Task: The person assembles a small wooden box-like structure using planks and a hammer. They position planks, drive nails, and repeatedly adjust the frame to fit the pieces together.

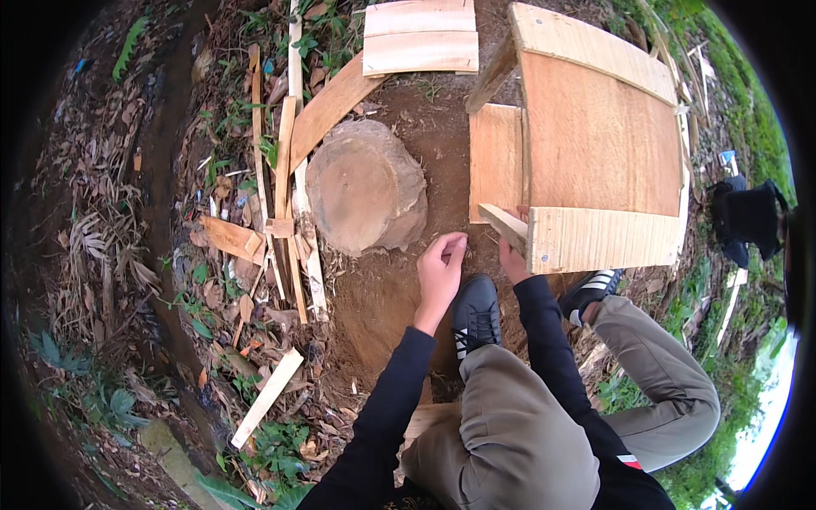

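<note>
A small wooden structure of pale boards point(599, 127) rests on the ground at the right, with short wooden legs sticking out toward the left. My right hand point(512, 262) is closed round the near wooden leg point(503, 226); the board and leg hide part of its fingers. Left of it, my left hand point(440, 270) hovers over the dirt, its thumb and fingertips pinched together. Whatever that pinch holds, if anything, is too small to make out. Under the structure's left side lies a flat reddish board point(495, 161).
A round tree stump point(357, 187) stands left of my hands. Beyond it are two joined pale boards point(421, 38). Long wood strips point(283, 161) and a loose offcut point(267, 398) lie among leaves on the left. My shoe point(476, 313) is just below my left hand.
</note>
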Motion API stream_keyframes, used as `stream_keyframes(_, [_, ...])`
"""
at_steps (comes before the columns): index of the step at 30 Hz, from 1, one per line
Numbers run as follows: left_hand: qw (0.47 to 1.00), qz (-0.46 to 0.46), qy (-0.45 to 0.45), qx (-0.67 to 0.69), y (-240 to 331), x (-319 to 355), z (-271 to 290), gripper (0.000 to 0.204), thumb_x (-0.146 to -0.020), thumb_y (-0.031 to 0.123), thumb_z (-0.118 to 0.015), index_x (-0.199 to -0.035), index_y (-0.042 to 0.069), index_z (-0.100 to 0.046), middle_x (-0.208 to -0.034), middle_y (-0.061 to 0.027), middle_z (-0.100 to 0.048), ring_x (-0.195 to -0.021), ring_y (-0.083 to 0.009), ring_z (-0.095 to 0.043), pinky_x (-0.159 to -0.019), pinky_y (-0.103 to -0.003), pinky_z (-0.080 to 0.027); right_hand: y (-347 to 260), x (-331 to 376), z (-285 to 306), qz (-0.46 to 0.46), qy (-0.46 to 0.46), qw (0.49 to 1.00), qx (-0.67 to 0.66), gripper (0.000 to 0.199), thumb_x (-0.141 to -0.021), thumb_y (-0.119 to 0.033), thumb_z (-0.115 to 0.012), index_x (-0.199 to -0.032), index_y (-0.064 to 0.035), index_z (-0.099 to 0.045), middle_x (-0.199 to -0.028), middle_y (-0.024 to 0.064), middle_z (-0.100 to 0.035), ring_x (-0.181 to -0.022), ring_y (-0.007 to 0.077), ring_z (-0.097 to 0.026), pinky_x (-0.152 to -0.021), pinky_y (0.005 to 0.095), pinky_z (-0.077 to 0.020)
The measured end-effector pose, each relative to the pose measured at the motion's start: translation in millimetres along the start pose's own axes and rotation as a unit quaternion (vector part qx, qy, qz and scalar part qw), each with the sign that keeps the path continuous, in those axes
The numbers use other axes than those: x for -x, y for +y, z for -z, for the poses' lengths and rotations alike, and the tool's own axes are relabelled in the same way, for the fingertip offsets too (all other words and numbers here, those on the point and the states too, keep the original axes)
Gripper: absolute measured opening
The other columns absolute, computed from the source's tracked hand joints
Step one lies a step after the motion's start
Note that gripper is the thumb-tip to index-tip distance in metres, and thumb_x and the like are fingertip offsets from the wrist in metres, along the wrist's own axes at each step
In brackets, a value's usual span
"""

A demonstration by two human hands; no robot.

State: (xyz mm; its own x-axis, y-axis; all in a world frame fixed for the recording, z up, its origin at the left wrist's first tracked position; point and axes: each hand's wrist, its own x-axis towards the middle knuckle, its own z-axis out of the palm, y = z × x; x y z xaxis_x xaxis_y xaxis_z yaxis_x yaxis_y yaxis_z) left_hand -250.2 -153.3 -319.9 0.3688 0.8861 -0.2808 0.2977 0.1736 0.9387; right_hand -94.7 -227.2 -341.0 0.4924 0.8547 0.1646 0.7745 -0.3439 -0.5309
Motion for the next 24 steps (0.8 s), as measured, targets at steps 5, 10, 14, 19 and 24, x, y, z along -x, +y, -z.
stream_keyframes(5, [0.999, -0.017, 0.034, 0.037, 3.6, -26.9, -20.1, 0.018, -0.097, 0.013, -0.059, -0.106, -0.001, -0.066, -0.091, -0.0075, -0.072, -0.081, -0.011, -0.068, -0.074, -0.025, -0.052, 4.9, -28.2, -7.0, 0.021, -0.008, 0.985, -0.174, 0.039, -0.077, -0.013, -0.072, -0.115, -0.0099, -0.066, -0.102, 0.0103, -0.059, -0.098, 0.0298, -0.055, -0.085, 0.0398, -0.0454])
stream_keyframes(10, [0.999, 0.018, -0.027, 0.011, 16.6, -41.7, -18.1, 0.017, -0.096, 0.015, -0.058, -0.104, 0.0, -0.062, -0.086, -0.0171, -0.071, -0.082, -0.026, -0.072, -0.07, -0.036, -0.053, 13.6, -48.5, 4.0, 0.042, -0.061, 0.986, -0.147, 0.033, -0.077, -0.017, -0.072, -0.11, -0.0138, -0.071, -0.094, 0.0086, -0.058, -0.092, 0.0274, -0.055, -0.081, 0.037, -0.0453])
stream_keyframes(14, [0.998, -0.041, -0.006, -0.046, 4.6, -39.5, -22.9, 0.013, -0.096, 0.014, -0.057, -0.103, 0.003, -0.061, -0.09, -0.0204, -0.069, -0.083, -0.0359, -0.068, -0.07, -0.041, -0.052, 19.2, -56.8, -1.5, 0.069, -0.059, 0.985, -0.147, 0.026, -0.078, -0.018, -0.07, -0.104, -0.0138, -0.073, -0.09, 0.0076, -0.058, -0.09, 0.0269, -0.055, -0.078, 0.0368, -0.0452])
stream_keyframes(19, [0.993, -0.085, 0.013, -0.08, 0.3, -33.3, -22.9, 0.014, -0.096, 0.016, -0.057, -0.103, 0.005, -0.06, -0.09, -0.0196, -0.068, -0.084, -0.0384, -0.066, -0.07, -0.045, -0.052, 25.2, -56.5, -6.8, 0.125, -0.033, 0.986, -0.109, 0.021, -0.079, -0.02, -0.068, -0.099, -0.0131, -0.074, -0.089, 0.0072, -0.06, -0.086, 0.0269, -0.057, -0.076, 0.0368, -0.0452])
stream_keyframes(24, [0.994, -0.075, 0.01, -0.075, -1.9, -34.0, -22.2, 0.014, -0.097, 0.018, -0.056, -0.103, 0.006, -0.06, -0.089, -0.0184, -0.067, -0.084, -0.038, -0.065, -0.07, -0.046, -0.051, 28.5, -60.6, 0.7, 0.17, -0.047, 0.981, -0.084, 0.021, -0.079, -0.017, -0.067, -0.098, -0.0128, -0.075, -0.09, 0.0076, -0.061, -0.086, 0.027, -0.058, -0.076, 0.037, -0.0455])
